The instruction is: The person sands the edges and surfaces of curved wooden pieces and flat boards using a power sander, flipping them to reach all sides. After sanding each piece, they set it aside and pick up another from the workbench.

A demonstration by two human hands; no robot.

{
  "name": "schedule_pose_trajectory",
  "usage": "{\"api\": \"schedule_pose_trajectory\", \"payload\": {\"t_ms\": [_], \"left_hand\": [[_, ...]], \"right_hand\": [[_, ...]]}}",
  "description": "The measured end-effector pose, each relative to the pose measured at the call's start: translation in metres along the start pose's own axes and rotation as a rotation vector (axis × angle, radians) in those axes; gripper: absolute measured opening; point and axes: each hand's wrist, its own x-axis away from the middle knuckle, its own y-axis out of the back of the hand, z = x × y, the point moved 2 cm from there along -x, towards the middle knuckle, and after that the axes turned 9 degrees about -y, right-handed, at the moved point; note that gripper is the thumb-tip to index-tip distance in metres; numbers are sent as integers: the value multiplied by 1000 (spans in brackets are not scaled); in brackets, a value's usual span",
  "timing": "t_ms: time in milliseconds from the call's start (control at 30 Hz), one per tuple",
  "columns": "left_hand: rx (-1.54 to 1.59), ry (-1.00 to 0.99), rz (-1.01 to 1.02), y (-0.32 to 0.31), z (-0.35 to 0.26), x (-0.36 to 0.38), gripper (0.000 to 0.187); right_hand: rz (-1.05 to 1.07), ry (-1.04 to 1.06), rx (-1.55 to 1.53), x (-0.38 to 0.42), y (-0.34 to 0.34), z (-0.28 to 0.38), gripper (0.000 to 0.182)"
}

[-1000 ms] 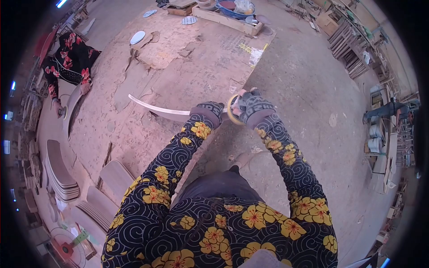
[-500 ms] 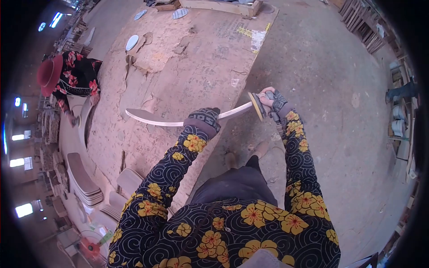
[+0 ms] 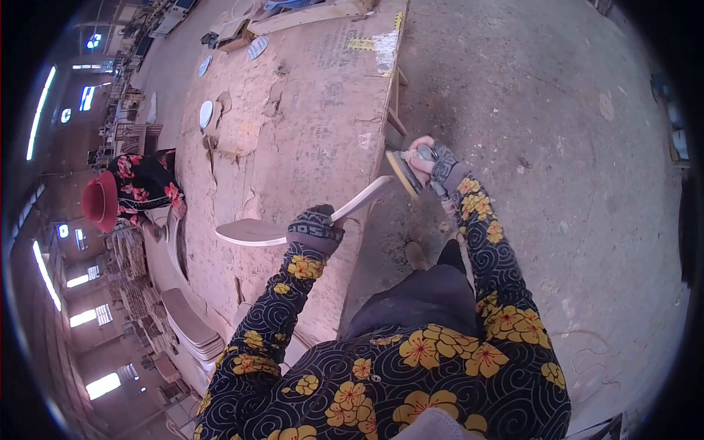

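My left hand (image 3: 315,230), in a patterned grey knit glove, is wrapped round the middle of a curved wooden slat (image 3: 253,232). The slat's broad end points left over the table, and its other end slants up to the right past the table edge. My right hand (image 3: 431,163), in a similar glove with bare fingertips, grips a round sanding pad (image 3: 402,174) with a yellowish rim. A small gap separates the pad from the slat's raised end. How the fingers wrap the pad's back is partly hidden.
A large worn worktable (image 3: 308,132) spans the left, with several round discs (image 3: 206,114) on it. Stacked curved slats (image 3: 192,323) stand at lower left. Across the table, a person in a red hat (image 3: 100,202) bends over another piece. Concrete floor (image 3: 513,147) lies to the right.
My view has turned. The slat has tilted, showing more of its broad face, with its right end angled up. The sanding pad, earlier against that end, is now apart from it.
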Motion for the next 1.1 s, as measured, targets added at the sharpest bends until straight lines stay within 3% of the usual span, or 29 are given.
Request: {"api": "schedule_pose_trajectory", "payload": {"t_ms": [67, 167, 200, 300, 400, 467, 667, 767, 800, 900, 1000, 1100], "left_hand": [[12, -25, -31, 5, -2, 0, 31], [-7, -47, -35, 2, -4, 1, 32], [-19, -49, -24, 0, -3, 2, 32], [48, -26, -97, 1, -5, 4, 31], [-22, -66, -76, -6, -6, 9, 29], [12, -19, -76, -6, -6, 9, 29], [33, 20, -71, -2, -7, 6, 29], [48, 30, -61, -1, -7, 5, 30], [52, 40, -48, 0, -7, 5, 30], [25, 72, 24, 0, -6, 2, 31], [68, 62, -24, 0, -1, -1, 32], [27, 102, 75, 2, 1, -5, 33]], "right_hand": [[176, -32, -31, 36, -22, 71, 37], [4, 377, 444, 43, -36, 101, 30], [73, 344, 369, 33, -32, 94, 33], [214, -16, 15, 9, -18, 52, 35], [106, -75, 12, -44, -5, -35, 34], [71, -212, 9, -52, 1, -55, 39], [141, -134, -223, 14, -28, 30, 41], [55, 304, 200, 49, -39, 92, 34], [17, 301, 272, 47, -40, 92, 38], [68, 27, -9, 2, -28, 42, 39], [-45, -178, 61, -43, -11, -37, 37], [-83, -145, 74, -36, -14, -27, 33]]}}
